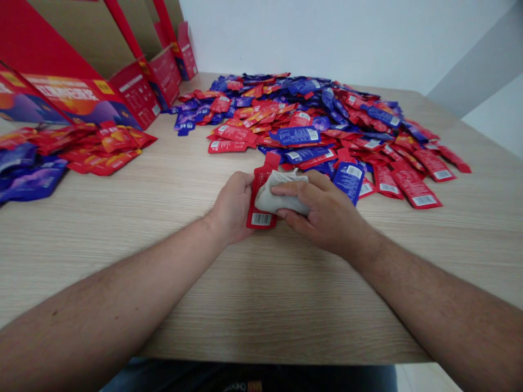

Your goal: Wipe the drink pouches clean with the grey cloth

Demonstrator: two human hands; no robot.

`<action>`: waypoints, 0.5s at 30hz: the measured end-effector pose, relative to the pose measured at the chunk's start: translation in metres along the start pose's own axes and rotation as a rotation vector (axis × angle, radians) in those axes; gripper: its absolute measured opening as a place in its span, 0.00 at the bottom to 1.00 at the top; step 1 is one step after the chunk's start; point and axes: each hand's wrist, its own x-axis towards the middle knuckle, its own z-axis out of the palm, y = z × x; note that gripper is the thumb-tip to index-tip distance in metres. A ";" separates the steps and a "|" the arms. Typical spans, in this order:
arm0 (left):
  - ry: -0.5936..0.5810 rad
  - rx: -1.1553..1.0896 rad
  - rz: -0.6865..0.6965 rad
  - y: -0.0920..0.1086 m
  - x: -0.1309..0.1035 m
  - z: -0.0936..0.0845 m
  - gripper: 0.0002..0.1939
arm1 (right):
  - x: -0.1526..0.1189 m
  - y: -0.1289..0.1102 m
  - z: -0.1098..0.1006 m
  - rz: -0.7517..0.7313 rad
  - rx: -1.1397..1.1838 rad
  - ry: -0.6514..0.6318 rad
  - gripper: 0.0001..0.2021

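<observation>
My left hand is closed on a red sachet from its left side, with the barcode end toward me. In my right hand is a folded light grey cloth, pressed against the sachet's printed face and covering its middle. Just beyond my hands lies a large heap of red and blue sachets. A blue sachet lies closest to my right knuckles. The fingers of my left hand are mostly hidden behind the red sachet.
Open red cardboard boxes stand at the back left. In front of them are a group of red sachets and some blue sachets. A white wall rises behind the wooden table, whose front edge is near my body.
</observation>
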 end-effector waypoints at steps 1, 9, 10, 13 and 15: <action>0.007 -0.005 -0.011 0.001 0.000 0.000 0.21 | 0.000 0.001 0.000 0.009 -0.002 0.019 0.18; 0.056 0.033 -0.019 0.000 -0.003 0.003 0.20 | 0.000 -0.001 0.000 0.034 -0.028 0.049 0.18; 0.058 0.039 -0.019 0.000 -0.003 0.003 0.20 | 0.000 -0.002 0.000 0.026 -0.023 0.029 0.18; 0.047 0.053 -0.013 -0.001 -0.003 0.004 0.24 | -0.001 -0.004 0.000 -0.037 -0.007 -0.056 0.17; 0.053 0.049 -0.009 -0.001 -0.003 0.005 0.26 | -0.001 -0.003 0.000 -0.048 -0.017 -0.061 0.17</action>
